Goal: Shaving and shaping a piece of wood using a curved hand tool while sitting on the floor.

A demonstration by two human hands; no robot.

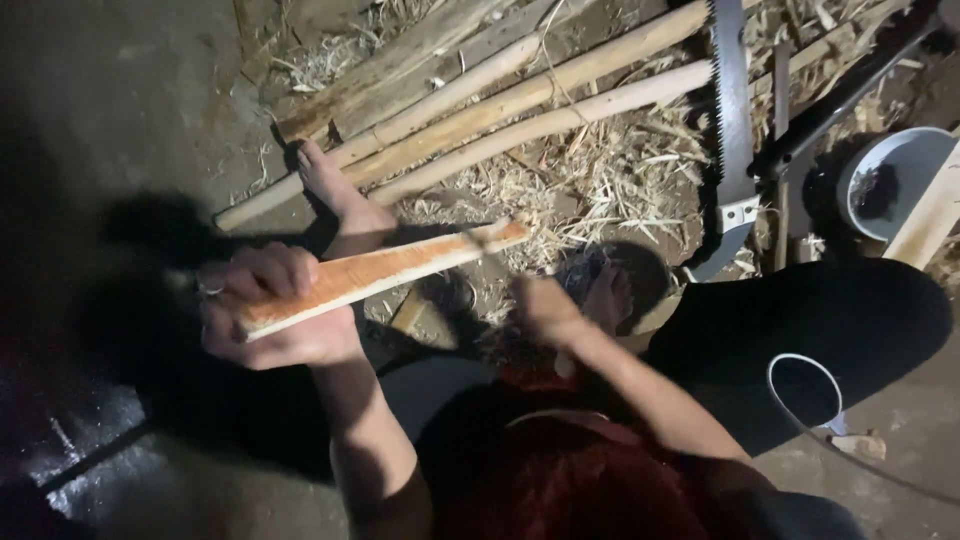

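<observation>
My left hand is closed around one end of a flat strip of reddish-brown wood, which points up and right at a slight slant. My right hand is blurred, with its fingers curled into a fist below the strip's far end; a thin dark thing near that far end cannot be made out. One bare foot rests on the ground behind the strip, and another lies beside my right hand.
Several long peeled poles lie on the ground among dry straw and shavings. A large saw blade lies at the upper right. A pale bowl sits at the far right. A thin hoop lies over my dark trouser leg.
</observation>
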